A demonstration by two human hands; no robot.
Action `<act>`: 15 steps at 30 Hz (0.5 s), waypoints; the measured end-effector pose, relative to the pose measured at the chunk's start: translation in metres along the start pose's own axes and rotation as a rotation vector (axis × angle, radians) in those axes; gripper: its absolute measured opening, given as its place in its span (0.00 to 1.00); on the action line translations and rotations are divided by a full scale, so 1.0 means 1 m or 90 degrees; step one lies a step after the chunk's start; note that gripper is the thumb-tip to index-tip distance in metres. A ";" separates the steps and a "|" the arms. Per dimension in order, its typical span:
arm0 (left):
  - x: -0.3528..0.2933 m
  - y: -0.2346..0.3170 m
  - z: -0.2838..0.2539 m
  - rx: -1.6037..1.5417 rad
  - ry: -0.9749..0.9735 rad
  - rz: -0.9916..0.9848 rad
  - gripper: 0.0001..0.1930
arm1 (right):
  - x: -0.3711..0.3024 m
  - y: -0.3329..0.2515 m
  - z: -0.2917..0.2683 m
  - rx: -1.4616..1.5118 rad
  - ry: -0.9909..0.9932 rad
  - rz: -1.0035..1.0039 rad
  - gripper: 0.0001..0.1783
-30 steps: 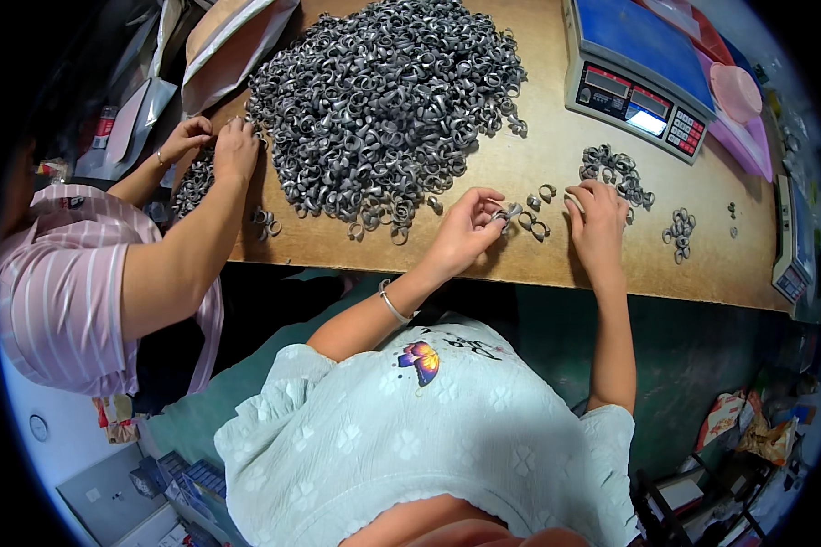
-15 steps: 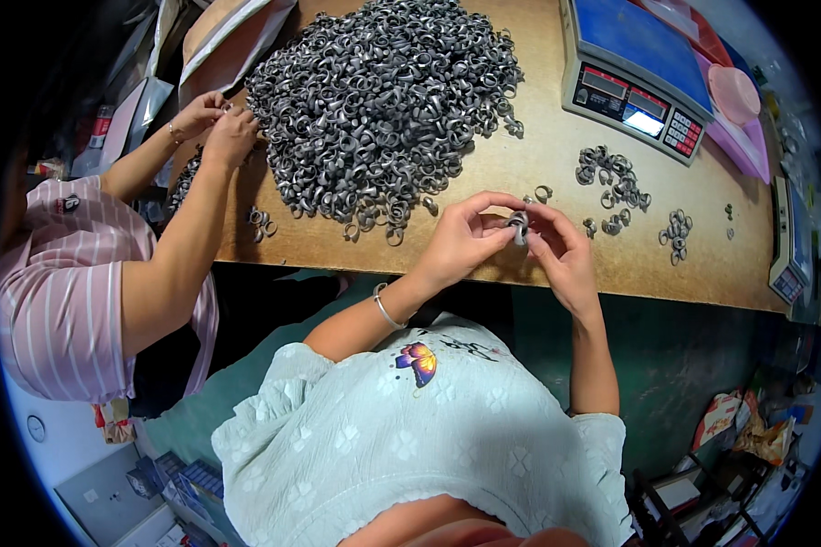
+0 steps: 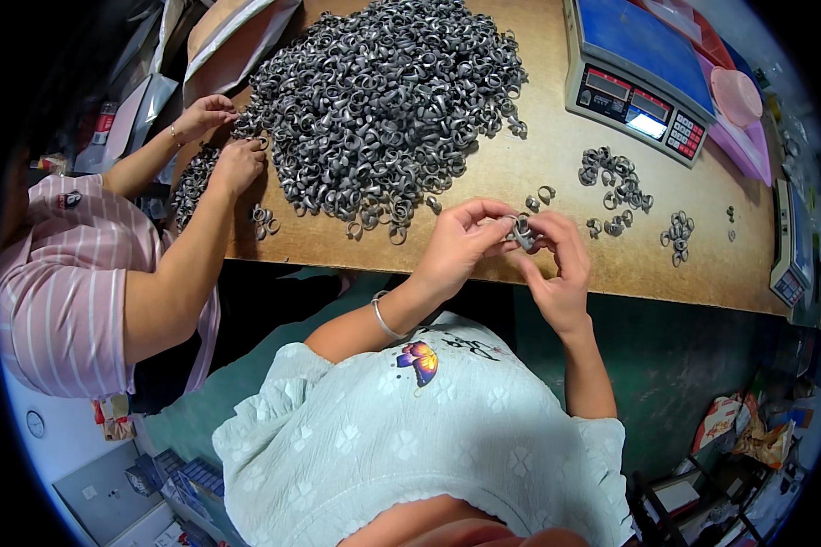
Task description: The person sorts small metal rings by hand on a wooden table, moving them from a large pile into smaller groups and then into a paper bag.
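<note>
Over the near table edge, my left hand (image 3: pixel 458 251) pinches a grey metal ring (image 3: pixel 524 236) between thumb and fingers. My right hand (image 3: pixel 561 273) has its fingers curled against the ring's right side, its thumb lower and a little apart. Fingertips hide part of the ring, so I cannot tell whether more than one is held. Just beyond my hands lie a few loose rings (image 3: pixel 545 193). A great heap of similar rings (image 3: pixel 374 109) covers the table's middle and left. Small groups of rings (image 3: pixel 616 178) are spread to the right.
A blue-topped digital scale (image 3: pixel 639 68) stands at the back right; another scale (image 3: pixel 791 242) is at the right edge. Pink and purple plastic containers (image 3: pixel 737 96) sit beside them. On the left, another person's hands (image 3: pixel 237 167) work at the heap near an open sack (image 3: pixel 233 46).
My right thumb has dropped away from the ring, and the ring has turned between my fingers. The co-worker's hands have moved apart, one lowering toward the table.
</note>
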State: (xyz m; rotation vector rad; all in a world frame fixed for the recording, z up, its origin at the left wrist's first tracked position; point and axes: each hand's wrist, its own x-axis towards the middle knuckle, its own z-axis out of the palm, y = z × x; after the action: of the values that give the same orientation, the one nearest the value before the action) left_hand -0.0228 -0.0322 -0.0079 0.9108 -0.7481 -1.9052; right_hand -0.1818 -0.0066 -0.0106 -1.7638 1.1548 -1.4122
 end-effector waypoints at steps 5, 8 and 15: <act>-0.002 -0.003 -0.001 0.079 -0.054 0.061 0.08 | -0.001 -0.001 -0.004 -0.078 0.004 -0.029 0.12; -0.006 0.001 0.007 0.227 -0.046 0.152 0.07 | -0.004 0.000 -0.003 0.066 0.032 0.099 0.11; -0.008 -0.001 0.011 0.332 -0.037 0.334 0.06 | -0.007 -0.010 0.008 0.119 0.106 0.122 0.09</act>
State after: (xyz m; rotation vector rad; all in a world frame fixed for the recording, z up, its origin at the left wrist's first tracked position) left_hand -0.0290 -0.0227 -0.0005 0.8542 -1.4056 -1.2949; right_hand -0.1717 0.0036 -0.0074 -1.3917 1.2001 -1.5176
